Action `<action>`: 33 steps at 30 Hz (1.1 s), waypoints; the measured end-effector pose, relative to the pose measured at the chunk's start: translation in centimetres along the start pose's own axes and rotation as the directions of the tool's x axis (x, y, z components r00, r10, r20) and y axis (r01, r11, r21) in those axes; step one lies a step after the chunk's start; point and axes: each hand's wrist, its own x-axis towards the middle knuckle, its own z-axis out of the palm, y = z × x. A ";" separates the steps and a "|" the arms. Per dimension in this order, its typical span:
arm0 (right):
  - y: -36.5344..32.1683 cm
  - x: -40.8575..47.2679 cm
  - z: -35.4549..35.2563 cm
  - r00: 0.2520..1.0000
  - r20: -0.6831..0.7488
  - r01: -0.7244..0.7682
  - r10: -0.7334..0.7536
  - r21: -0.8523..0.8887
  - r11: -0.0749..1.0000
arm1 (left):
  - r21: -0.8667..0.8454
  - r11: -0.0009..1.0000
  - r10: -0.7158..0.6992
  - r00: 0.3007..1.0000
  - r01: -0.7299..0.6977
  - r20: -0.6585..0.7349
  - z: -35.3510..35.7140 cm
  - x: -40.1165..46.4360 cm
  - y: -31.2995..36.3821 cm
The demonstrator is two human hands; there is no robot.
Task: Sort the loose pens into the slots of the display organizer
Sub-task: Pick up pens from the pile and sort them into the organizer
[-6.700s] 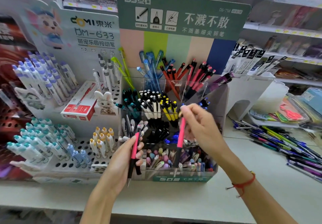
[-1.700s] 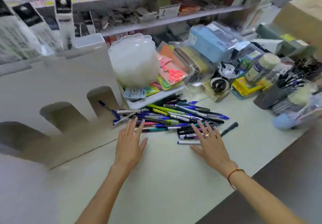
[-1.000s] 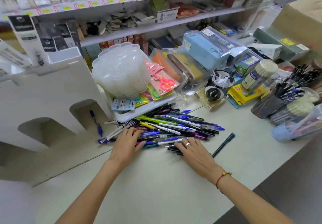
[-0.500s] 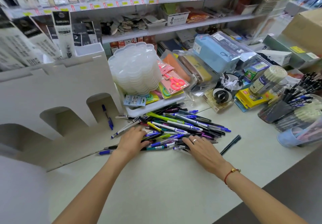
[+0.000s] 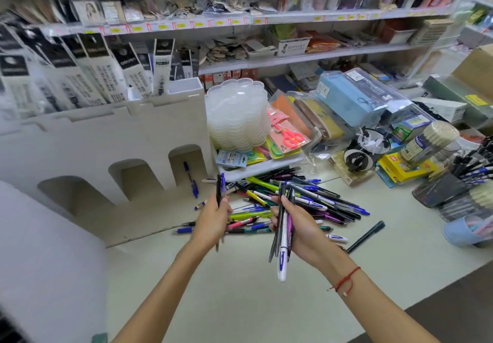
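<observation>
Now gripping pens in both hands above the counter (image 5: pixel 240 289); left hand (image 5: pixel 212 222) curled round a few dark and blue pens (image 5: pixel 219 190), held upright with tips poking out below the fist; right hand (image 5: pixel 301 232) clamped on a thicker bundle (image 5: pixel 283 236), black, purple and white barrels fanning down past the palm, a white-and-blue one lowest; red string bracelet (image 5: pixel 344 281) on the right wrist. Just beyond the knuckles, toward the counter's back edge, a jumbled heap of loose pens (image 5: pixel 306 198), green, blue, black and pink, lying flat and crossing one another; one dark pen (image 5: pixel 366 236) alone to the heap's right, well apart from it. Left of the heap, a white cardboard stand (image 5: pixel 106 140) with arched cut-outs, a blue pen (image 5: pixel 190 177) leaning inside the nearest arch. Behind the heap, a white tray (image 5: pixel 256 168) bearing a stack of clear scalloped lids (image 5: pixel 237 116) and packaged pink scissors (image 5: pixel 290 137). Near the right edge, tubs of upright pens (image 5: pixel 464 177) and a pale blue cup (image 5: pixel 466 232). Display organizer itself out of frame.
</observation>
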 end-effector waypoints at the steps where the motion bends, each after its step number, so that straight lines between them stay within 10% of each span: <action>1: 0.5 -0.5 0.9 0.999 0.033 -0.032 0.029 0.077 0.997 | -0.216 0.965 -0.135 0.988 0.149 0.080 0.0 -1.3 0.5; 5: 3.5 -2.3 4.3 0.995 0.051 -0.095 0.087 0.191 0.977 | -0.353 0.836 -0.323 0.897 0.421 0.302 -1.1 -6.2 0.4; 18: 12.4 -12.1 14.4 0.981 -0.073 0.110 -0.178 -0.545 0.831 | -0.306 0.892 -0.150 0.857 0.332 0.492 -12.0 -16.9 -4.9; 33: 22.1 -21.7 26.2 0.956 0.292 0.223 -0.029 -0.659 0.719 | -0.538 0.829 0.141 0.872 0.154 0.468 -28.6 -28.2 -13.5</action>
